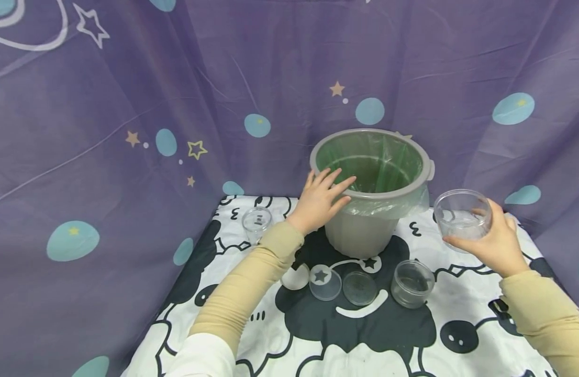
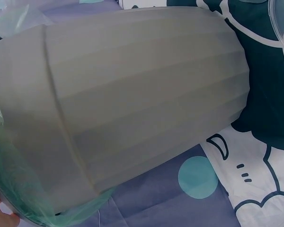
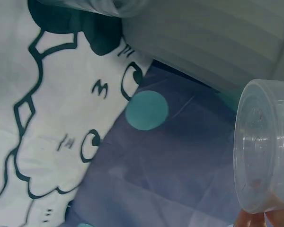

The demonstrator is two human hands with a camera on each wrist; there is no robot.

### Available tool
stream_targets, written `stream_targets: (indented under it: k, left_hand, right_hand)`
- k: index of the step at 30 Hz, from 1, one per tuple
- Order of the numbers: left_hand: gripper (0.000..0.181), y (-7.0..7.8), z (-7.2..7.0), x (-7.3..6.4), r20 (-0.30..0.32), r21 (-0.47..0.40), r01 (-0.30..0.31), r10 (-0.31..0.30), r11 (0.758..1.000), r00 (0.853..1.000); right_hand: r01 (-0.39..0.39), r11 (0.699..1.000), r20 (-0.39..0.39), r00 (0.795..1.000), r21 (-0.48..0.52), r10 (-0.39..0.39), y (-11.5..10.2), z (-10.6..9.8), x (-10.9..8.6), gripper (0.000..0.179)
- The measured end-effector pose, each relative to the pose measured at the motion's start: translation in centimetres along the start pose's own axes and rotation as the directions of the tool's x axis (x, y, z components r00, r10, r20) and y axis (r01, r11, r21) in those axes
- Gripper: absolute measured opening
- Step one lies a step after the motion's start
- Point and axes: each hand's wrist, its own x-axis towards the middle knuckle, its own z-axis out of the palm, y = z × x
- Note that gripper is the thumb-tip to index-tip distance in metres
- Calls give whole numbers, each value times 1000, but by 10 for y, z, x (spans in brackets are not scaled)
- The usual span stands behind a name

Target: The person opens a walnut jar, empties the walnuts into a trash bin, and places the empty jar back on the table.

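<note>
In the head view, a grey trash bin (image 1: 360, 235) stands upright near the back of the cloth, lined with a green translucent bag (image 1: 388, 167). My left hand (image 1: 320, 201) is at the bin's near-left rim with its fingers straight and spread. The bin's side (image 2: 146, 94) fills most of the left wrist view, fingertips just showing at the lower left corner. To the right of the bin, my right hand (image 1: 497, 243) grips a clear round plastic container (image 1: 461, 212), raised above the cloth. The right wrist view shows that container at its right edge.
In front of the bin lie a white disc (image 1: 296, 277), two translucent round lids (image 1: 327, 290) and a second clear container (image 1: 412, 285). Another clear container (image 1: 257, 222) stands left of the bin. A purple patterned curtain (image 1: 280, 63) hangs behind the printed cloth (image 1: 365, 361).
</note>
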Motion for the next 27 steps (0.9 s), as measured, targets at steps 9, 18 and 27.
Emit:
stream_targets:
  k: [9,18,27]
  left_hand:
    - [51,0,-1,1,1,6,3,-3,1000,1000]
    - [52,1,0,3,9,-1,-1,2,1000,1000]
    - [52,1,1,2,15,0,5,-5,1000,1000]
  right_hand:
    - [-77,997,27,997,-19,78,26,10,-13,109]
    - [-201,979,61,977,-38,203,54,23,-24,112]
    - [-262,963,104,958,-66,267,73,35,-28,115]
